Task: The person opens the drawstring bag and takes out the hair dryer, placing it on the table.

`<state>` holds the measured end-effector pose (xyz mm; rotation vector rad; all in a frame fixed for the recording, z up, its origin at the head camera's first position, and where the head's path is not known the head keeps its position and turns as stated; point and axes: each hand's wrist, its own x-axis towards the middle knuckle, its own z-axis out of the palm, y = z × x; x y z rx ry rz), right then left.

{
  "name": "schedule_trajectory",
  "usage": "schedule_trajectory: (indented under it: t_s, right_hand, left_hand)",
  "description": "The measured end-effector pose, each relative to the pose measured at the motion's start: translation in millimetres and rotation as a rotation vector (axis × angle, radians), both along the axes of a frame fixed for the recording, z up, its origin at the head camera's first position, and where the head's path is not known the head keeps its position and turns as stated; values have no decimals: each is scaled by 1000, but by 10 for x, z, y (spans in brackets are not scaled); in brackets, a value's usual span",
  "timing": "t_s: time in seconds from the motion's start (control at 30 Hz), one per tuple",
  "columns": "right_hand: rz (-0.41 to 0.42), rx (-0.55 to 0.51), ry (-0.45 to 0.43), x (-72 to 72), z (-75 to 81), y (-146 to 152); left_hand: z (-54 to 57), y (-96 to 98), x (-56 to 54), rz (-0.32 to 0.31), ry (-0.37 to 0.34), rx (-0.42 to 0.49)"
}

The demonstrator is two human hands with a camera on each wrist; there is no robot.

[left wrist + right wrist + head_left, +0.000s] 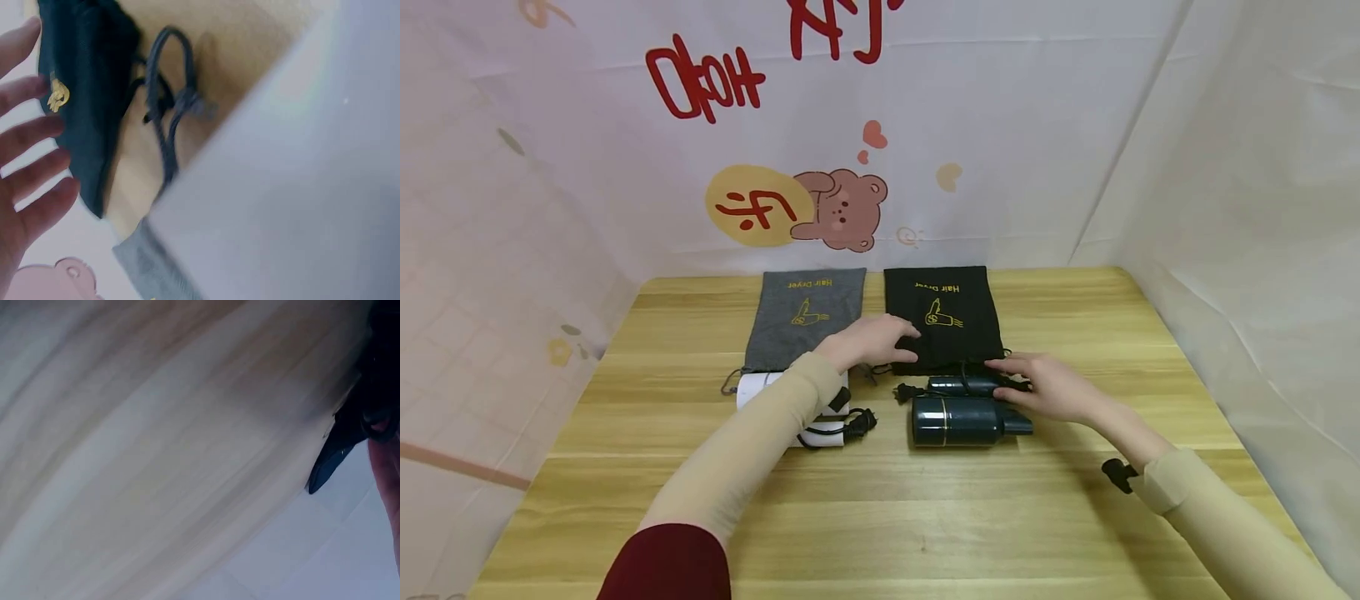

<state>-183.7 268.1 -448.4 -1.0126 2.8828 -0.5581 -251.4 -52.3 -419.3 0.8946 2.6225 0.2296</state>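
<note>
My left hand [880,337] hovers over the lower left of a black drawstring pouch [951,287] printed with a yellow hair dryer. In the left wrist view its fingers [34,134] are spread, with nothing between them. A dark teal hair dryer [962,423] lies folded below the pouch, its cord wound around the handle [946,385]. At the right end of that handle is my right hand [1048,387], fingers extended above and thumb below. The right wrist view catches only part of this hand at its edge.
Left of the black pouch lies a matching grey pouch [775,321]. Below it, partly hidden by my left forearm, is a white hair dryer [756,386] with a black plug [859,425]. Everything lies on a wooden table [880,533] backed by a printed white curtain [1000,108].
</note>
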Motion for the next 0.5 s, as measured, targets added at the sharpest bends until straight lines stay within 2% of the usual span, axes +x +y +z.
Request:
schedule_trajectory:
  t_s: [0.13,0.27,0.4,0.5]
  right_hand:
    - [-88,-83,75,25,77,70]
    - [-172,-131,156,87,200,134]
    - [-218,-155,226,153,294,229]
    - [-238,-165,253,197,314,334]
  left_hand:
    - [156,-124,73,65,99,70]
    - [351,-300,222,112,205,131]
    - [483,-583,409,157,337,192]
    - [549,-860,577,207,401,224]
